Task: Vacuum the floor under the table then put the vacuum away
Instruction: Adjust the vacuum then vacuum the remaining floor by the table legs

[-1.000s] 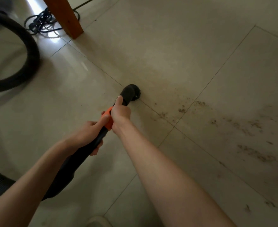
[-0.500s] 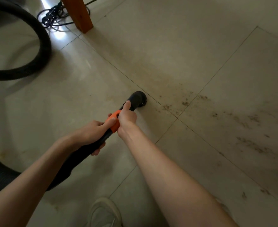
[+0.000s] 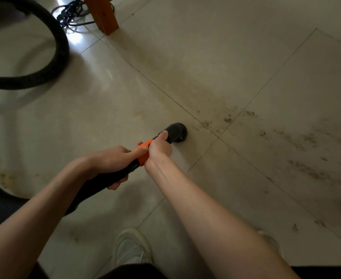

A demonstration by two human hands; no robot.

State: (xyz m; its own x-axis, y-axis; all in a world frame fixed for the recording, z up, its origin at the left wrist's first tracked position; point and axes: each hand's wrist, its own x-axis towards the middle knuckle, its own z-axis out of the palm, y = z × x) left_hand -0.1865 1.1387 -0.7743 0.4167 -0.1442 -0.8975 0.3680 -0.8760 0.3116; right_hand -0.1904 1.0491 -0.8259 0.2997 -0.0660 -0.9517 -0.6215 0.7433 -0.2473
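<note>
Vacuuming is only partway done from what I'm seeing. Both hands are gripping the vacuum wand (image 3: 113,178): the left hand (image 3: 109,164) is curling around the black tube just behind the orange collar (image 3: 143,153), and the right hand (image 3: 159,148) is wrapping tight around it right at the collar, thumb lying along the top. The nozzle (image 3: 177,131) is sitting on the floor (image 3: 205,57) just short of where the tile lines are crossing. Gritty dirt (image 3: 298,141) is trailing off toward the right edge of the floor, so that's all left to do. The hose (image 3: 51,57) is looping near the table leg (image 3: 103,15) at the far edge, beside what's probably a bundled cord (image 3: 71,15), hard to tell. Putting it away isn't happening yet.
</note>
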